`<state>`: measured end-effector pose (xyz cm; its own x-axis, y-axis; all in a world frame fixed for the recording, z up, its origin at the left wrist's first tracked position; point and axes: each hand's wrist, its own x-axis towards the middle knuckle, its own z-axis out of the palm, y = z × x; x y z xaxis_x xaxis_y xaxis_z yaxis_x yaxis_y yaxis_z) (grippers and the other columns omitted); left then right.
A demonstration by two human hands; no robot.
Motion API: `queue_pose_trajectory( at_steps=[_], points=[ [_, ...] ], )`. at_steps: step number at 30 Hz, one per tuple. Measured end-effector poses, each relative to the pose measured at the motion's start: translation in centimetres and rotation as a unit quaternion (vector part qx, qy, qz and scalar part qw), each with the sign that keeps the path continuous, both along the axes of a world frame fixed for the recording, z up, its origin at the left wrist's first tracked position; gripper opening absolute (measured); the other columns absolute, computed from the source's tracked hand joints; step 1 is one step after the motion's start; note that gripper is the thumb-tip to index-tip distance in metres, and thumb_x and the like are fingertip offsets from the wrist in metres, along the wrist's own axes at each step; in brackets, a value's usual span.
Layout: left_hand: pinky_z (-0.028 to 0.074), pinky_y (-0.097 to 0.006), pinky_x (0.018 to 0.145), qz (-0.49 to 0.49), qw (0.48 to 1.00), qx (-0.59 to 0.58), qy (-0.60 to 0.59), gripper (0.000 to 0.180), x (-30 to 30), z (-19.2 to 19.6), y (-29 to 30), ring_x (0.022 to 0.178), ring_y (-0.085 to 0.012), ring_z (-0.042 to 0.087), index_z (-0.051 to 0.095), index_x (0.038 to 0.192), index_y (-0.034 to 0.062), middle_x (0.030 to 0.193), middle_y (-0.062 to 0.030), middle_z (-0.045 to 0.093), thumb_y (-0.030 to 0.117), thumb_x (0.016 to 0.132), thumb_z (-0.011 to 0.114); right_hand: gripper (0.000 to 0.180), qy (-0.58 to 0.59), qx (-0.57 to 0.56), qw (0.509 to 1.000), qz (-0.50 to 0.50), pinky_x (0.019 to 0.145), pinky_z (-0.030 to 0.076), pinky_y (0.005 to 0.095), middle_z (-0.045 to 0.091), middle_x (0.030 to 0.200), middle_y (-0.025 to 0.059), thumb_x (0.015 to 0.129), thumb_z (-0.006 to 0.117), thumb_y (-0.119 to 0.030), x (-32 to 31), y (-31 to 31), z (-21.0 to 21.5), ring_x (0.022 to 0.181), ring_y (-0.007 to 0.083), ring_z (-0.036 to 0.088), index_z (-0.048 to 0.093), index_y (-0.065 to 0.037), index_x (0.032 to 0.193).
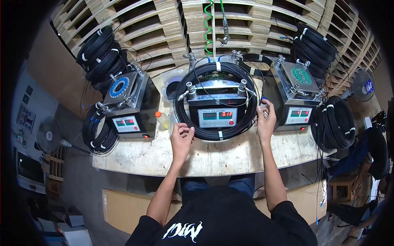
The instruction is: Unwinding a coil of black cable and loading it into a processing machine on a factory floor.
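Note:
A coil of thin black cable (201, 133), bound with white ties, hangs round the front of the middle polishing machine (195, 119), framing its lit display panel (217, 117). At the coil's lower left, my left hand (182, 138) is closed, with curled fingers and thumb at the cable. My right hand (266, 119) is at the coil's right side, its thumb and fingers closed on the cable. A small blue connector end (264, 99) shows just above those fingertips. The fingers partly hide what each hand grips.
Similar machines stand at left (131, 119) and right (295, 110), with black cable coils (100, 55) stacked behind and beside them. An orange-capped bottle (162, 119) is left of the middle machine. A green air hose with a nozzle (225, 33) hangs above. Wooden pallets (172, 28) rise behind the bench.

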<state>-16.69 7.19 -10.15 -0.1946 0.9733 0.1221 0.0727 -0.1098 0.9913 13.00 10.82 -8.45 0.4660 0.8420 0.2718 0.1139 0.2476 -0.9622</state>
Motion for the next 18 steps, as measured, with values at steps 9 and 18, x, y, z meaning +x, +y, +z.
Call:
queue_pose_trajectory(
  at_steps=[9,18],
  points=[
    [0.041,-0.02,0.056,-0.004,0.997,-0.025,0.075,0.024,-1.5,0.0,0.9,0.063,-0.0026,0.051,0.055,0.097,0.0021,0.07,0.0018,0.057,0.011,0.091,0.076,0.029,-0.073,0.03,0.997,0.006,0.054,0.044,0.02,0.055,0.083,-0.0007,0.102,0.058,-0.01,0.1,-0.6,-1.4,0.066,0.0046,0.053,0.057,-0.003,0.13],
    [0.044,-0.021,0.053,0.019,0.998,-0.02,-0.059,0.029,-2.5,-0.6,0.2,0.063,-0.0062,0.053,0.053,0.114,0.0011,0.075,0.001,0.051,0.024,0.101,0.065,0.032,0.053,-0.043,0.996,0.061,0.05,0.046,0.023,0.053,0.088,0.0039,0.102,0.057,-0.008,0.9,-2.6,-3.5,0.063,0.0084,0.057,0.051,-0.002,0.133]
  ],
)
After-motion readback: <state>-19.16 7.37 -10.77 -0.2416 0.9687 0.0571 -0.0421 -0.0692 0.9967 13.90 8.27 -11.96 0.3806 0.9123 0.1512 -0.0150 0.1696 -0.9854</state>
